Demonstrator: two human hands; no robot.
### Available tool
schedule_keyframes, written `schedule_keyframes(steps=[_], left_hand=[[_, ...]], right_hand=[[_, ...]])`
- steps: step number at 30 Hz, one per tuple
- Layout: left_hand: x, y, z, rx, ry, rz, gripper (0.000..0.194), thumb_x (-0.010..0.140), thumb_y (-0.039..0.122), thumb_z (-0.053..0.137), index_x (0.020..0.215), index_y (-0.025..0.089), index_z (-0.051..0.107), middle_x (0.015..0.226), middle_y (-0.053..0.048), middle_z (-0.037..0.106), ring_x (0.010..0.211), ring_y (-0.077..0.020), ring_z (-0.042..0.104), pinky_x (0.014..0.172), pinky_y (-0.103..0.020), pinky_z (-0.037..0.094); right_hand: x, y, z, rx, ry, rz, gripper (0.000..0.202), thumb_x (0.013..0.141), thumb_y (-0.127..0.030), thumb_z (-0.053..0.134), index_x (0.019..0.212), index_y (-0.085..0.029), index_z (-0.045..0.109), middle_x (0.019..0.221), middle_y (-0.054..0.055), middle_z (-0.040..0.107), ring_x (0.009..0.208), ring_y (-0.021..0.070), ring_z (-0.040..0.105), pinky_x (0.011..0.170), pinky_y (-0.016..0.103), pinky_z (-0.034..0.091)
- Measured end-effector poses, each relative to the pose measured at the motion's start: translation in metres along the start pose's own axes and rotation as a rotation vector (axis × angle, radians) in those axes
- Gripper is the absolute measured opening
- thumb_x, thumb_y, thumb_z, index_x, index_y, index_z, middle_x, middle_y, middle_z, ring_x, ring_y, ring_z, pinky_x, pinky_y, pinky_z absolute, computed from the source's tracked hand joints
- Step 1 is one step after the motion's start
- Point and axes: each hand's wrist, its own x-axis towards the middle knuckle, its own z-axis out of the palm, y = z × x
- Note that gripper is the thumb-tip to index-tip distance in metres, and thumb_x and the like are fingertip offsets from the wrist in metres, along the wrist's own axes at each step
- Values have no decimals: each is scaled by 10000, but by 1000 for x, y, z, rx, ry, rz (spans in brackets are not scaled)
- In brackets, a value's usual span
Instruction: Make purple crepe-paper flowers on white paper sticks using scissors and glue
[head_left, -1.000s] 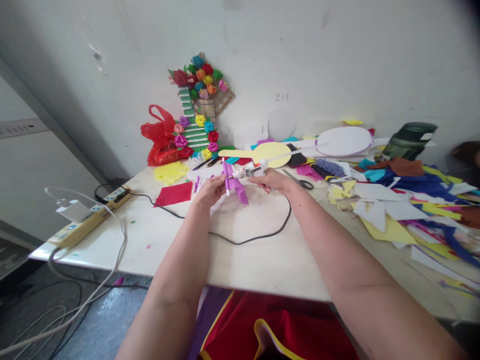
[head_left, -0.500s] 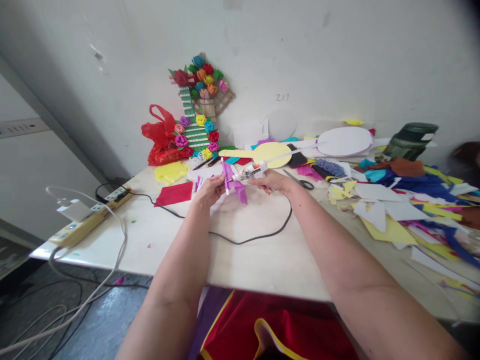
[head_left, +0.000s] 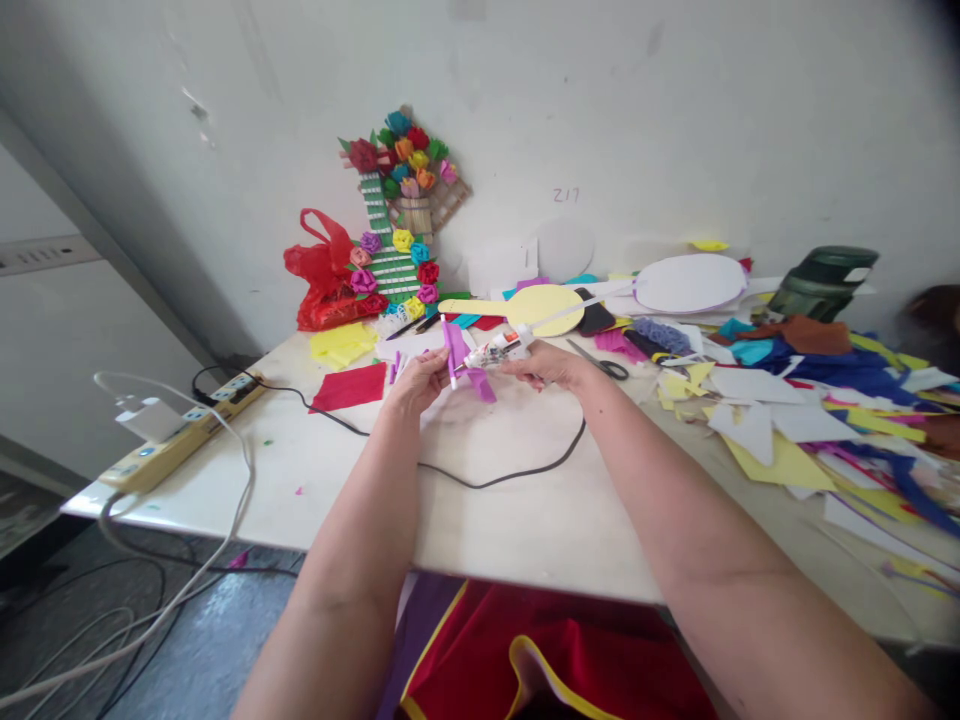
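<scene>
Above the middle of the table, my left hand (head_left: 422,382) is closed on a white stick (head_left: 453,378) with purple paper (head_left: 458,345) around it. A loose end of the paper hangs to the right. My right hand (head_left: 541,366) is wrapped round a white glue gun (head_left: 499,349), its nozzle pointing left and touching or nearly touching the stick and paper. A long clear glue stick juts from the gun's back. Several small purple rolls (head_left: 394,368) lie just left of my left hand.
A black cord (head_left: 480,486) loops across the table below my hands. Red paper (head_left: 350,387) and a power strip (head_left: 180,435) lie left; scissors (head_left: 611,369), paper scraps (head_left: 757,400) and a green bottle (head_left: 823,282) are right. Paper flowers (head_left: 405,255) stand behind.
The glue gun has tilted slightly, with its nozzle a little lower along the stick. My left hand has barely moved and both grips are the same.
</scene>
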Motion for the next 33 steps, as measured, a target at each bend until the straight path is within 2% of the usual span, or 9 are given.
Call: schedule_keyframes(steps=[12,33], left_hand=[[2,-1,-2,-31,-17,16,60,696,89,643,755,96,645,644,-27,671,566,-99,627,557,-175,511],[-1,0,0,21,-44,-3,64,711,128,652,769,104,641,663,-36,664,587,-106,629,585,-195,512]], right_hand=[[-1,-1,0,-19,-35,6,319,660,-404,689,649,-164,478,429,-70,395,343,42,309,336,191,281],[4,4,0,22,84,-33,350,637,-439,702,624,-173,475,433,-63,387,356,55,326,330,207,300]])
